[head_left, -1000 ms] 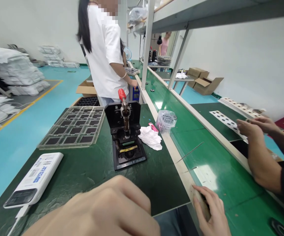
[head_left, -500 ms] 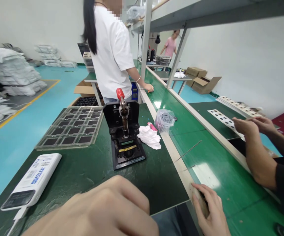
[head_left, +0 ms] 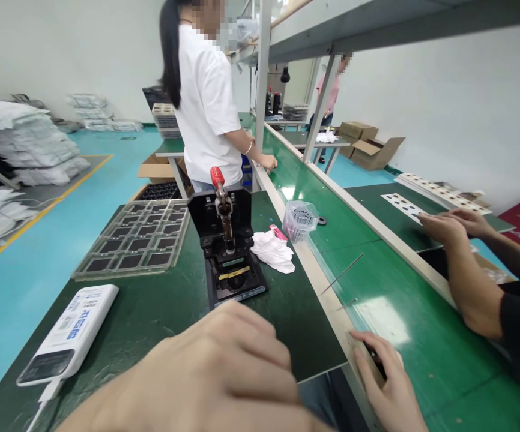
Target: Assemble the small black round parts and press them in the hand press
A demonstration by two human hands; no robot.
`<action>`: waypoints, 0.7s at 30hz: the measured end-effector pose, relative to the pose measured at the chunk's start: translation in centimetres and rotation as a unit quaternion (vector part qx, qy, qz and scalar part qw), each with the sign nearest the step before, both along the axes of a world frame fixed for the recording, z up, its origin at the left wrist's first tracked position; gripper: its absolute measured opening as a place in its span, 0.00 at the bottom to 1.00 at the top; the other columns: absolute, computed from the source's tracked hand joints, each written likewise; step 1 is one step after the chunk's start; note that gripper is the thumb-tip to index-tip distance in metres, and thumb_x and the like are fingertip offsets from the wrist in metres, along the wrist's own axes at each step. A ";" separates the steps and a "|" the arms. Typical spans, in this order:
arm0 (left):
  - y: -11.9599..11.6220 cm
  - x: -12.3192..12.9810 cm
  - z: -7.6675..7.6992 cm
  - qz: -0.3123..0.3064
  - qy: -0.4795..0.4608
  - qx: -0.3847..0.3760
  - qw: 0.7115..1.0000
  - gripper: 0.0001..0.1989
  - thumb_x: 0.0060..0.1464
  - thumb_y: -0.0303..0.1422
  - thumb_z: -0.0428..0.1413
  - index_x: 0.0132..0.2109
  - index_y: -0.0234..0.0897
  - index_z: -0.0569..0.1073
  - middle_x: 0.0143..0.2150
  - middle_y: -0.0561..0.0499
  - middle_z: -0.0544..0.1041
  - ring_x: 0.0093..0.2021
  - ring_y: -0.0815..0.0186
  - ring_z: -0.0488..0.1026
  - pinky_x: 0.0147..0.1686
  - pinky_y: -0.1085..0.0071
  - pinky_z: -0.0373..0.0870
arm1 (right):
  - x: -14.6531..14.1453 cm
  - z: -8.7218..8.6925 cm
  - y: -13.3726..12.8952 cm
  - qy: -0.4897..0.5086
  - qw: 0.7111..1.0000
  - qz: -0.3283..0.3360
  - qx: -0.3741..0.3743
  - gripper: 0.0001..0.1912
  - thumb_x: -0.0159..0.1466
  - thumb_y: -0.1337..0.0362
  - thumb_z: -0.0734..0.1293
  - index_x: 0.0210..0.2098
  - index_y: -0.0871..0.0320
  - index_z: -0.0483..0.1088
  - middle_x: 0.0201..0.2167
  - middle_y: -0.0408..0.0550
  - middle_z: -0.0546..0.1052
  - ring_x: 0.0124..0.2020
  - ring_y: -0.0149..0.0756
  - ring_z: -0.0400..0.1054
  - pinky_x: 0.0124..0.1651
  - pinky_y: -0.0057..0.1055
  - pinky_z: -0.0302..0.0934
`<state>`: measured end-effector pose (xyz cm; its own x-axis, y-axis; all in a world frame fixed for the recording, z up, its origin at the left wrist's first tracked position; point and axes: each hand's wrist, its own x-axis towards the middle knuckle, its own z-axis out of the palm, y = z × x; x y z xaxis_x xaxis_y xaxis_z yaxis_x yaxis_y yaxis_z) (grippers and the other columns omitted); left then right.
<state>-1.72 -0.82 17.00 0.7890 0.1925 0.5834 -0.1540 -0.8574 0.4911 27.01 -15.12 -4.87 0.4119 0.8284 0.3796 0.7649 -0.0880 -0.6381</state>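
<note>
My left hand [head_left: 206,372] is large in the near foreground, seen from the back, its fingers curled under. Whatever it may hold is hidden. Over the pale rail [head_left: 327,305] at the conveyor's near side, my right hand [head_left: 393,381] has its thumb and fingers bent around a small dark thing that I cannot make out. Beyond my left hand stands a black clamp fixture [head_left: 235,282] with a red-tipped lever [head_left: 217,176] raised and a yellow strip [head_left: 234,273] across its base. A crumpled white cloth [head_left: 274,251] lies beside the fixture.
A clear tray of dark squares [head_left: 131,240] and a white power bank [head_left: 68,336] with a cable lie left. A plastic bag of parts [head_left: 300,221] sits at the green conveyor [head_left: 345,231]. One co-worker [head_left: 208,102] stands ahead; another's hands [head_left: 449,225] hold a perforated strip across the belt.
My left hand has moved up and to the right, nearer the fixture's base. My right hand stays at the rail, its fingers slightly shifted. The view has tilted a little.
</note>
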 end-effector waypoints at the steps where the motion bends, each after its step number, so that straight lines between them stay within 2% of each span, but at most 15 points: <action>1: 0.4 0.6 -0.2 -0.018 0.006 -0.016 1.000 0.10 0.68 0.31 0.51 0.46 0.43 0.78 0.27 0.54 0.78 0.23 0.67 0.73 0.28 0.67 0.74 | 0.3 0.1 0.3 0.023 1.000 0.005 -0.006 0.16 0.72 0.52 0.62 0.49 0.54 0.75 0.48 0.53 0.78 0.49 0.47 0.73 0.50 0.42 0.70; 3: 1.3 2.2 -1.3 -0.061 0.046 -0.038 0.996 0.11 0.65 0.27 0.53 0.50 0.40 0.77 0.30 0.54 0.80 0.26 0.68 0.75 0.27 0.69 0.72 | 1.4 0.5 1.5 0.057 0.998 0.018 -0.012 0.16 0.72 0.52 0.62 0.48 0.54 0.75 0.46 0.53 0.78 0.45 0.44 0.74 0.45 0.38 0.71; 5: 2.1 3.8 -3.4 -0.058 0.062 -0.089 0.992 0.10 0.64 0.26 0.53 0.47 0.38 0.78 0.27 0.54 0.78 0.24 0.70 0.72 0.26 0.73 0.68 | 3.1 1.2 3.7 0.047 0.998 0.030 -0.001 0.15 0.72 0.54 0.61 0.49 0.55 0.73 0.45 0.53 0.78 0.42 0.42 0.74 0.42 0.37 0.72; 7: 2.7 5.0 -6.6 -0.006 0.071 -0.138 0.988 0.11 0.64 0.28 0.52 0.46 0.36 0.79 0.23 0.55 0.75 0.22 0.72 0.69 0.25 0.76 0.65 | 5.0 1.9 6.9 -0.012 0.999 0.040 0.026 0.15 0.71 0.56 0.60 0.49 0.57 0.73 0.45 0.56 0.77 0.43 0.44 0.73 0.45 0.42 0.72; 9: 3.1 5.6 -10.3 0.069 0.066 -0.173 0.980 0.10 0.64 0.30 0.52 0.44 0.36 0.79 0.21 0.56 0.72 0.19 0.73 0.65 0.22 0.77 0.60 | 6.7 2.5 10.8 -0.077 0.995 0.054 0.043 0.16 0.69 0.58 0.59 0.49 0.59 0.73 0.48 0.60 0.76 0.51 0.50 0.71 0.52 0.49 0.71; 11: 3.4 5.6 -13.6 0.144 0.070 -0.186 0.969 0.11 0.65 0.32 0.51 0.43 0.35 0.78 0.20 0.56 0.71 0.19 0.73 0.65 0.22 0.77 0.58 | 7.8 2.8 14.9 -0.099 0.992 0.057 0.043 0.16 0.69 0.61 0.59 0.50 0.60 0.73 0.52 0.63 0.74 0.56 0.53 0.69 0.58 0.53 0.68; 13: 3.8 5.2 -15.8 0.196 0.089 -0.177 0.960 0.12 0.65 0.33 0.49 0.42 0.34 0.77 0.21 0.55 0.71 0.19 0.73 0.65 0.22 0.77 0.56 | 8.2 3.1 18.8 -0.104 0.992 0.062 0.038 0.18 0.70 0.62 0.60 0.54 0.62 0.72 0.57 0.64 0.72 0.61 0.52 0.66 0.64 0.52 0.64; 15: 4.1 4.7 -16.9 0.203 0.107 -0.168 0.959 0.12 0.65 0.33 0.50 0.41 0.34 0.77 0.22 0.55 0.72 0.19 0.72 0.66 0.23 0.77 0.57 | 8.2 3.3 22.2 -0.107 0.991 0.071 0.030 0.22 0.71 0.61 0.60 0.58 0.67 0.71 0.61 0.65 0.70 0.65 0.52 0.63 0.67 0.49 0.60; 18: 4.3 4.4 -16.9 0.190 0.128 -0.161 0.960 0.12 0.65 0.33 0.51 0.41 0.35 0.78 0.23 0.55 0.73 0.21 0.72 0.67 0.24 0.77 0.58 | 8.0 3.7 26.0 -0.111 0.990 0.080 0.018 0.27 0.72 0.59 0.59 0.62 0.73 0.68 0.64 0.67 0.67 0.67 0.52 0.62 0.67 0.48 0.58; 21: 4.2 4.2 -16.5 0.183 0.142 -0.155 0.960 0.12 0.65 0.34 0.51 0.41 0.36 0.78 0.24 0.54 0.73 0.22 0.71 0.67 0.25 0.76 0.59 | 7.8 4.0 28.1 -0.114 0.989 0.088 0.009 0.26 0.72 0.57 0.59 0.56 0.75 0.72 0.61 0.65 0.72 0.63 0.48 0.67 0.66 0.46 0.59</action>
